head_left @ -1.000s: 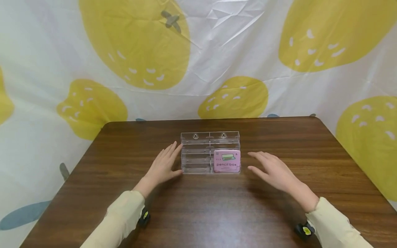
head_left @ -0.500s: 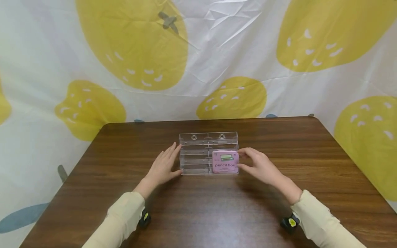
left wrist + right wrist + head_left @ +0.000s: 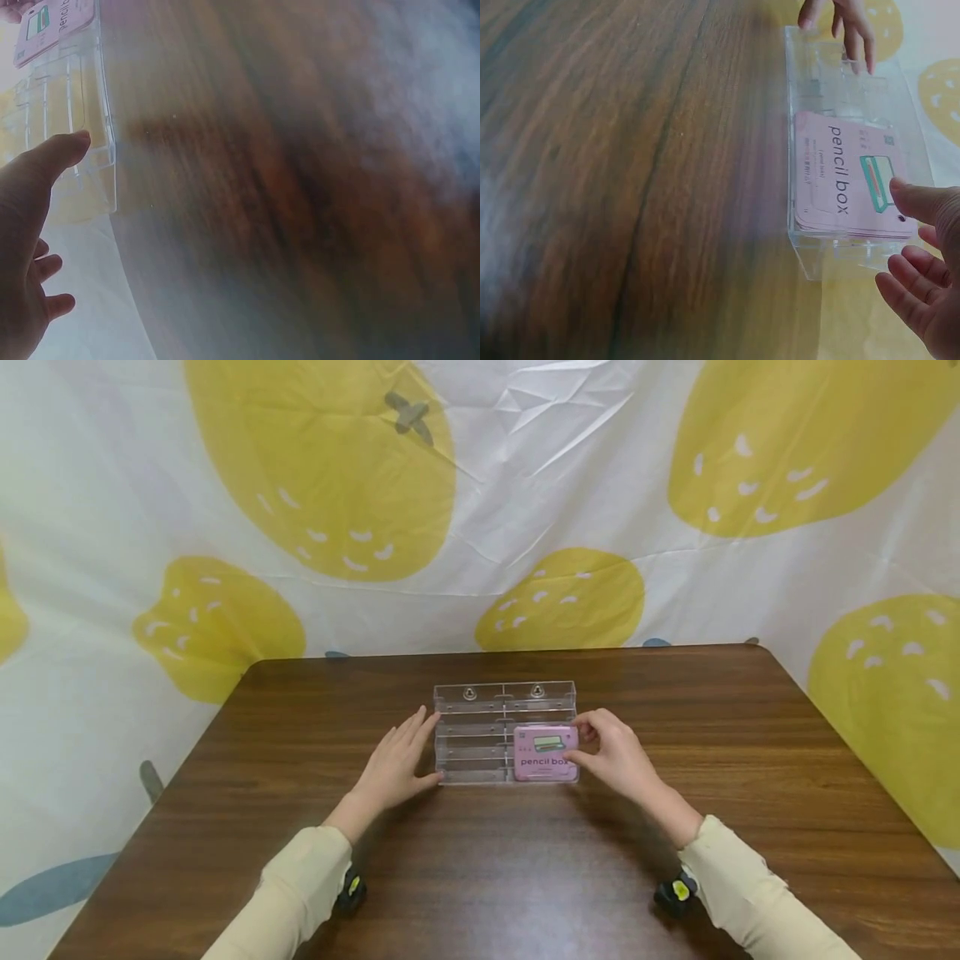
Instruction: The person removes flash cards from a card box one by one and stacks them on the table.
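Note:
A clear plastic tiered rack (image 3: pixel 471 752) with two columns of pockets stands on the table. Its lower right pocket holds a small stack of pink cards (image 3: pixel 851 176), whose front reads "pencil box" beside a drawing of an open case. My right hand (image 3: pixel 618 756) pinches the cards at their right edge, thumb on the printed face and index finger at the upper corner. My left hand (image 3: pixel 393 760) rests against the rack's left side, fingers straight and thumb near the lower front corner. The left wrist view shows that thumb (image 3: pixel 67 150) over the rack's edge.
The brown wooden table (image 3: pixel 487 877) runs back to a white cloth (image 3: pixel 375 618) printed with yellow lemons. Both sleeves carry dark wrist cameras, one at the left wrist (image 3: pixel 350 889) and one at the right wrist (image 3: pixel 675 893).
My right hand has moved left from beside the rack to the pink cards, and its thumb now lies on their front. The left hand has stayed at the rack's side.

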A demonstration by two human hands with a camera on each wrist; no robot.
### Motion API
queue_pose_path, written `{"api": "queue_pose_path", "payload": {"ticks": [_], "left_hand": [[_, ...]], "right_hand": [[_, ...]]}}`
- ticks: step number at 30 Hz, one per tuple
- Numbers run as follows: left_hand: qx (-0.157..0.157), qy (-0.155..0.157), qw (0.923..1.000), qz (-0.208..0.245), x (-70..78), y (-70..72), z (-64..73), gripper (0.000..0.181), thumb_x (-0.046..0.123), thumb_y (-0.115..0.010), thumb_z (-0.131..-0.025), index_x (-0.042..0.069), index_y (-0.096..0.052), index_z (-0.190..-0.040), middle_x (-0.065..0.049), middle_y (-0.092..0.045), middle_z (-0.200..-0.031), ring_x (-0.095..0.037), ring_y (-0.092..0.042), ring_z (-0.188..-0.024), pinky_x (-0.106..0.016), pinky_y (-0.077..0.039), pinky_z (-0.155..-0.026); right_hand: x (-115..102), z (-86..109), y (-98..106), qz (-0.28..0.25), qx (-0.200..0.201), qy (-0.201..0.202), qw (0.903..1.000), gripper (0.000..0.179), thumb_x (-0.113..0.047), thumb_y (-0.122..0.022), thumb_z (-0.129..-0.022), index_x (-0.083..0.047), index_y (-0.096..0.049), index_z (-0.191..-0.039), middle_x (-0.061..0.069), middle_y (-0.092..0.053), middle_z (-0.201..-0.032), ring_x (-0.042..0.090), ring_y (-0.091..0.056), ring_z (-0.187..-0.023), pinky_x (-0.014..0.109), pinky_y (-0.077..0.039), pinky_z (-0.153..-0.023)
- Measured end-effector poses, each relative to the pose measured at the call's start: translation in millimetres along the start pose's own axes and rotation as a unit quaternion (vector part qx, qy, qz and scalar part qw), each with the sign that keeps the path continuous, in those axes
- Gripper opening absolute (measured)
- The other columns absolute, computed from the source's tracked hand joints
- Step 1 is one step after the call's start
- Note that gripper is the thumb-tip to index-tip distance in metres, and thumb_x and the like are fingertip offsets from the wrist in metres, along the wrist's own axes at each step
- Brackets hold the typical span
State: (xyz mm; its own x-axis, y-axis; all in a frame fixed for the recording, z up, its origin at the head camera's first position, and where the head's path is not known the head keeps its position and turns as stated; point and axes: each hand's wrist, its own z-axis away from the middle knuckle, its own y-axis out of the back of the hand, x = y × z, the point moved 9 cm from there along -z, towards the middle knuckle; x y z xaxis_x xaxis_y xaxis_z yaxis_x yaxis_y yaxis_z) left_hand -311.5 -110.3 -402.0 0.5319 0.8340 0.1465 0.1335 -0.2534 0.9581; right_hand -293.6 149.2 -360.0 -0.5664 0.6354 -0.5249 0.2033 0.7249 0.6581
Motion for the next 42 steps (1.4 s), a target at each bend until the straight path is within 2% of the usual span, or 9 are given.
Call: {"api": "queue_pose_path", "payload": {"ticks": [6, 10, 15, 24, 32, 42], "left_hand": [[0.007, -0.005, 1.0, 0.004, -2.2, -0.1, -0.6, 0.091, 0.037, -0.071, -0.075, 0.009, -0.02, -0.145, -0.02, -0.024, -0.146, -0.033, -0.029, -0.131, -0.053, -0.028, -0.103], [0.003, -0.001, 1.0, 0.007, -2.5, -2.4, -0.7, 0.091, 0.038, -0.071, -0.075, 0.009, -0.019, -0.145, -0.019, -0.023, -0.146, -0.033, -0.029, -0.131, -0.053, -0.027, -0.103], [0.001, -0.001, 1.0, 0.006, -1.9, -3.1, -0.3, 0.091, 0.039, -0.071, -0.075, 0.01, -0.019, -0.145, -0.019, -0.023, -0.147, -0.033, -0.03, -0.131, -0.053, -0.026, -0.103], [-0.001, 0.001, 1.0, 0.004, -2.7, -3.2, -0.6, 0.092, 0.04, -0.07, -0.076, 0.01, -0.018, -0.145, -0.02, -0.024, -0.146, -0.033, -0.029, -0.131, -0.053, -0.026, -0.103], [-0.001, 0.004, 1.0, 0.005, -3.9, -3.1, -0.2, 0.091, 0.04, -0.07, -0.076, 0.011, -0.019, -0.145, -0.02, -0.026, -0.145, -0.033, -0.03, -0.131, -0.052, -0.027, -0.103], [0.0, 0.001, 1.0, 0.009, -3.5, -2.7, 0.7, 0.09, 0.04, -0.07, -0.076, 0.011, -0.02, -0.145, -0.02, -0.028, -0.144, -0.033, -0.031, -0.13, -0.052, -0.028, -0.103]], "right_hand": [[3, -5.4, -10, 0.021, 0.0, -0.001, 0.9998, 0.038, -0.008, -0.081, -0.064, 0.0, -0.061, -0.095, 0.007, -0.055, -0.084, 0.025, -0.054, -0.075, 0.032, -0.046, -0.064], [2, -5.6, -15, 0.039, -0.002, 0.017, 0.9991, 0.037, -0.007, -0.081, -0.063, -0.002, -0.062, -0.094, 0.004, -0.055, -0.083, 0.021, -0.052, -0.073, 0.029, -0.043, -0.061], [1, -7.7, -18, 0.066, -0.027, 0.029, 0.997, 0.035, -0.007, -0.081, -0.063, -0.004, -0.061, -0.092, 0.002, -0.051, -0.08, 0.016, -0.047, -0.069, 0.026, -0.04, -0.057], [-4, -15.9, -13, 0.096, -0.042, 0.046, 0.9934, 0.025, -0.011, -0.079, -0.068, -0.007, -0.062, -0.086, 0.001, -0.057, -0.076, 0.012, -0.05, -0.065, 0.028, -0.043, -0.056], [-6, -20.7, -8, 0.082, -0.037, 0.047, 0.9949, 0.015, -0.01, -0.074, -0.073, -0.007, -0.062, -0.082, 0.0, -0.058, -0.073, 0.011, -0.049, -0.063, 0.028, -0.042, -0.055], [-8, -26.9, 2, 0.046, -0.035, 0.03, 0.9979, 0.004, -0.005, -0.065, -0.082, -0.004, -0.066, -0.086, 0.005, -0.065, -0.082, 0.014, -0.058, -0.07, 0.031, -0.049, -0.061]]}}
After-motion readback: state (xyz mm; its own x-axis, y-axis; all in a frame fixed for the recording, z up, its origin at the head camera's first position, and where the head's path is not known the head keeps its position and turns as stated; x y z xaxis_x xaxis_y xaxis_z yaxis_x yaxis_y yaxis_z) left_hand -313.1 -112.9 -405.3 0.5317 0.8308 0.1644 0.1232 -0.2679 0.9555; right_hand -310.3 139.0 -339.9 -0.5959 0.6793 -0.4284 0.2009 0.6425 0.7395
